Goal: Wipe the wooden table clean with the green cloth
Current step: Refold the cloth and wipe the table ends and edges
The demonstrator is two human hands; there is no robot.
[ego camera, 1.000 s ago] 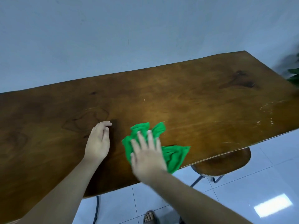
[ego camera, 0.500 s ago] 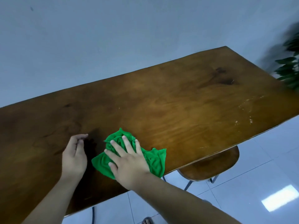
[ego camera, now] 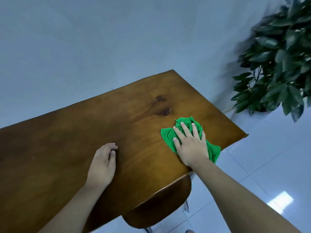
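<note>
The wooden table [ego camera: 67, 148] fills the lower left, its right end near the middle of the view. A crumpled green cloth [ego camera: 188, 133] lies near the table's right front corner, one fold hanging over the front edge. My right hand [ego camera: 190, 143] presses flat on the cloth with fingers spread. My left hand [ego camera: 102, 162] rests on the bare wood to the left of the cloth, fingers loosely curled and holding nothing. A dark knot [ego camera: 161, 110] marks the wood just behind the cloth.
A wooden stool [ego camera: 159, 206] is tucked under the table's front edge. A leafy potted plant [ego camera: 277, 61] stands past the table's right end. A plain grey wall runs behind the table, and white floor tiles [ego camera: 252, 165] lie to the right.
My right hand has slid the green cloth rightward along the table toward its right end. The view has swung right, bringing the plant in. My left hand stays resting on the wood.
</note>
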